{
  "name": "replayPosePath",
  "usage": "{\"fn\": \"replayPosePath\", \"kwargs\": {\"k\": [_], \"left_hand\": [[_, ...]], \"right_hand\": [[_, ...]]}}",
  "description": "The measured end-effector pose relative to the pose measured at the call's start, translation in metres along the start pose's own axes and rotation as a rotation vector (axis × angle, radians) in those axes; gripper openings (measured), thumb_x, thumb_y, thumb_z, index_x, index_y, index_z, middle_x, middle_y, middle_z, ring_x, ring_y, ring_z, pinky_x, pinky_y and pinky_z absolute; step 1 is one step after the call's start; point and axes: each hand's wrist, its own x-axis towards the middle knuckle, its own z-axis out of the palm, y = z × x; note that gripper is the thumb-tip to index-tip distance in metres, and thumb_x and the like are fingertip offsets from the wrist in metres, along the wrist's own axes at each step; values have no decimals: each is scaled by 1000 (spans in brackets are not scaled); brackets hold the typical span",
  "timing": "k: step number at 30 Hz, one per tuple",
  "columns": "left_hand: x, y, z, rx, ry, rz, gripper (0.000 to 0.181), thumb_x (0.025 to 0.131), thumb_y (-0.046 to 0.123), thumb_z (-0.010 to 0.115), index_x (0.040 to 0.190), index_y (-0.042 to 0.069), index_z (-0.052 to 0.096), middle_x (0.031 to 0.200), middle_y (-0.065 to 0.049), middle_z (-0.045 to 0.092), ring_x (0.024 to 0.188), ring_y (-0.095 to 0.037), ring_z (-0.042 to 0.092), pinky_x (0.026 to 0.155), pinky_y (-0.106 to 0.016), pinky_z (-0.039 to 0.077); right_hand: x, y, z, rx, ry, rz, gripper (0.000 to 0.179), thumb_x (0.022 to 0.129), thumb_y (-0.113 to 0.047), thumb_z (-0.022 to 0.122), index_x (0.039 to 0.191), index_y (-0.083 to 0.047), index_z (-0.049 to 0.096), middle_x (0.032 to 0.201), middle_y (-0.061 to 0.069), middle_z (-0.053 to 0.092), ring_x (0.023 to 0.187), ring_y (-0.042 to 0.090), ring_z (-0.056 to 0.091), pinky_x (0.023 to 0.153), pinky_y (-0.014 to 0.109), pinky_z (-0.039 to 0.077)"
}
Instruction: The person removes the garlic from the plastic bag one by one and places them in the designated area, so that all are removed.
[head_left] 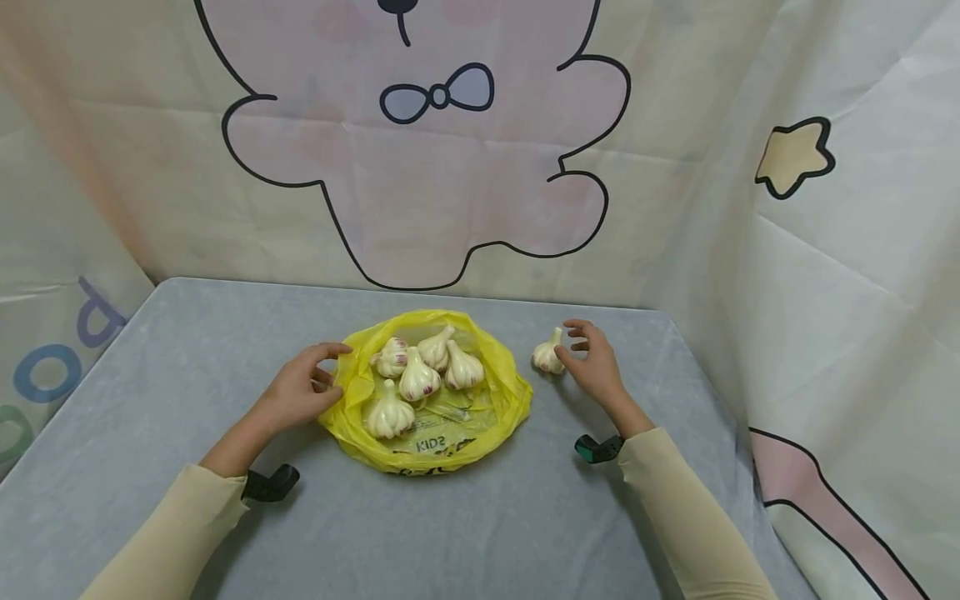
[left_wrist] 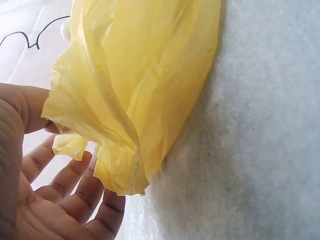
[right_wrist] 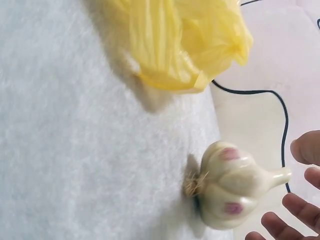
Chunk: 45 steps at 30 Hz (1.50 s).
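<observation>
A yellow plastic bag [head_left: 512, 417] sits on the table with its mouth spread wide and its rim rolled out. Inside lie several garlic bulbs [head_left: 420, 381], white with purple patches. My left hand [head_left: 303, 392] holds the bag's left edge, thumb and curled fingers around the crumpled plastic [left_wrist: 117, 165]; the thumb tip is hidden behind it. Right of the bag, a single garlic bulb [head_left: 549, 353] stands on the table, stem up and roots down. My right hand [head_left: 592, 364] is beside that bulb, thumb and fingers spread apart near its stem [right_wrist: 280, 176].
Grey cloth covers the table [head_left: 450, 533], whose far edge meets a hanging curtain [head_left: 675, 150] with a cartoon figure and a star. Dark wrist devices [head_left: 272, 483] show at both sleeves. Printed lettering [head_left: 431, 444] shows on the bag's inside.
</observation>
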Motion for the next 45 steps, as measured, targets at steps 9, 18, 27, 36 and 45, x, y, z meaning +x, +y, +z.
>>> {"fn": "replayPosePath", "kwargs": {"k": [9,18,27,36,45], "left_hand": [[0,0,0,9,4,1,55,85,7,63,137,9,46,136,-23,46,95,-32,63,72,-37,57],[1,-3,2,4,4,-2,55,85,7,63,137,10,46,136,-21,47,94,-31,62,72,-37,56],[2,-2,2,-1,-4,-8,55,85,9,62,138,10,46,136,-21,46,96,-31,62,73,-39,57],[2,-1,0,-2,-9,6,54,86,7,63,137,9,46,135,-23,46,95,-31,63,73,-39,57],[4,-6,1,3,-16,-6,54,86,9,61,138,11,45,137,-21,46,96,-32,62,73,-39,57]], "right_hand": [[-2,-13,2,57,63,-62,36,89,-21,67,123,-13,60,118,15,63,101,35,64,78,45,53],[-8,-32,4,111,58,-122,34,87,-21,69,119,-9,64,116,13,65,100,32,64,76,43,54],[-11,-58,10,160,41,-144,30,86,-20,71,114,-9,67,111,12,68,98,28,67,74,42,55],[-16,-81,21,181,-1,-209,28,85,-15,71,112,-10,67,109,12,69,96,28,67,74,44,55],[-26,-110,32,230,-74,-239,29,86,-14,70,114,-4,65,111,14,67,100,33,65,76,46,55]]}}
